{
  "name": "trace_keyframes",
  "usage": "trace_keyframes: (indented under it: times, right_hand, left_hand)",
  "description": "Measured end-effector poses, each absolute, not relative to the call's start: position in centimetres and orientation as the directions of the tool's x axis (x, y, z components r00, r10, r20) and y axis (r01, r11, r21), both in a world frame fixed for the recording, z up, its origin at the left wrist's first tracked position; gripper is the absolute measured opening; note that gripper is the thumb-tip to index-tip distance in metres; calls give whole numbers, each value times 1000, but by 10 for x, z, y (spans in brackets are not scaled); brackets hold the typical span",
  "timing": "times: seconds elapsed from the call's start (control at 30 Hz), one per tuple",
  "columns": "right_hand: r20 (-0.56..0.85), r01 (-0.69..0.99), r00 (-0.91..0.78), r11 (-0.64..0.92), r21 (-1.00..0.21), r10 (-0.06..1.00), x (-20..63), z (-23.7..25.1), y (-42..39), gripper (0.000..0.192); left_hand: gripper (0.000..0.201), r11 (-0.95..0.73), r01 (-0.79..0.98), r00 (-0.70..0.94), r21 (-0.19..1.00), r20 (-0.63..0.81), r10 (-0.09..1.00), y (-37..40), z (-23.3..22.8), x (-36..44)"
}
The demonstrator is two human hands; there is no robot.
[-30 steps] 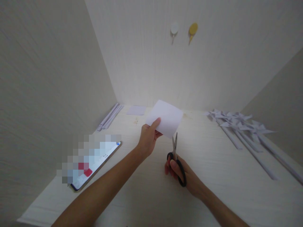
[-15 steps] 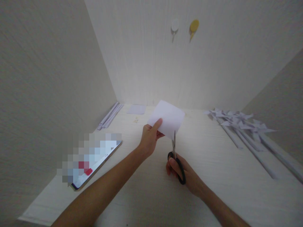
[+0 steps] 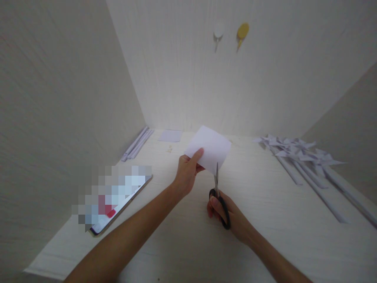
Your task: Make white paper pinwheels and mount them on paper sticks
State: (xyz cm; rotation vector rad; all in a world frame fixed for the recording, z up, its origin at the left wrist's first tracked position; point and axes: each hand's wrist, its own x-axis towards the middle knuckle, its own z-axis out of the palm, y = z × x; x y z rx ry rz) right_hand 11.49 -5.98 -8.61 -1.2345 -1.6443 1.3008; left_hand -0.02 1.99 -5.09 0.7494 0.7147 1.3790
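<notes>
My left hand [image 3: 186,173] pinches the near left corner of a white square of paper [image 3: 211,148] and holds it up above the desk. My right hand [image 3: 228,218] grips black-handled scissors [image 3: 219,200], fingers through the loops. The blades point up and away, and their tips meet the paper's lower corner. Both forearms reach in from the bottom of the view.
A phone [image 3: 118,200] with a blurred screen lies at the left on the pale desk [image 3: 182,243]. Paper pinwheels on long sticks [image 3: 303,161] lie at the right. Rolled paper sticks [image 3: 137,144] and a paper square [image 3: 170,136] lie at the back. Two hooks [image 3: 231,33] hang on the wall.
The scissors moved up and slightly left until the blades reached the paper's lower corner, and the blades closed together. The paper stayed almost where it was.
</notes>
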Motion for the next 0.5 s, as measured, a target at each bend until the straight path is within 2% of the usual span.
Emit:
trace_keyframes:
  times: [0.5]
  right_hand:
    - [-52, 285, -300, 37, -958, 952, 114, -83, -61, 41]
  left_hand:
    - [25, 18, -573, 62, 820, 22, 998, 19, -51, 0]
